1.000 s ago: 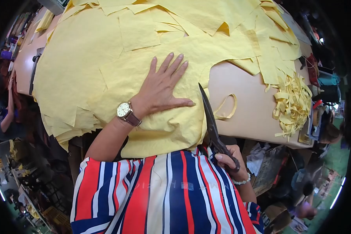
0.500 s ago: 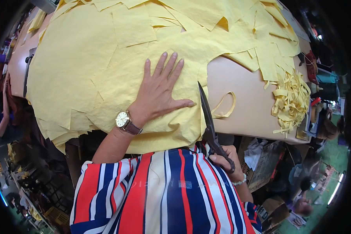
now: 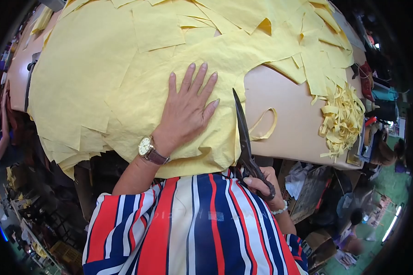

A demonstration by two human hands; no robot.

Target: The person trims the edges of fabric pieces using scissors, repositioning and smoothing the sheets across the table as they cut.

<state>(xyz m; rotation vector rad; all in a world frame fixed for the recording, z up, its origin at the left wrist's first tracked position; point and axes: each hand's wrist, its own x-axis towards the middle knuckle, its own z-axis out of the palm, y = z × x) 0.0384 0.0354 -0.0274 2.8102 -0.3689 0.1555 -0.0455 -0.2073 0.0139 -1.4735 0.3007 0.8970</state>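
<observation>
a broad tan table (image 3: 293, 123) with a smooth top spreads across the view, light gleaming at its left end. the floor (image 3: 389, 178) is green, showing best along the right side. a lit white tube (image 3: 391, 223) shines at lower right, a bluish tube (image 3: 2, 230) at lower left. a yellow crate (image 3: 66, 252) sits at lower left and a cardboard box (image 3: 319, 243) at lower right; the outer corners are dark.

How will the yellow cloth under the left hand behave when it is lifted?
The yellow cloth is probably floppy: it wrinkles near the left hand. It looks thin, so likely light. Lying spread out, it probably won't roll.
</observation>
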